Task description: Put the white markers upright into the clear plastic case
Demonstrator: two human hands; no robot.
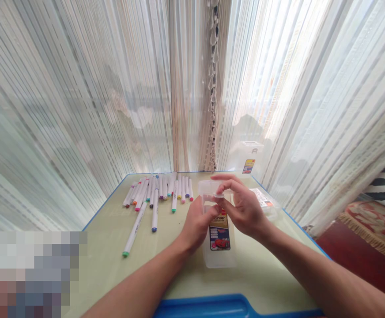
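Note:
A clear plastic marker box [219, 259] with a label showing a red car lies in front of me on the table. Around its left side my left hand [196, 223] is closed, with the thumb over the label's upper part. My right hand [247, 210] is at the box's upper end, thumb and index finger pinching a small translucent tab [218, 195] there. Whether that tab is fixed to the box I cannot make out. To the left lie several white markers [155, 210] with coloured ends, most of them in a bunch toward the far edge.
Another translucent box [250, 154] with a label stands at the far right of the table. Behind my right hand is a clear case [262, 198] with a printed sheet. The pale green table [100, 251] has a blue rim [205, 307]. String curtains hang beyond.

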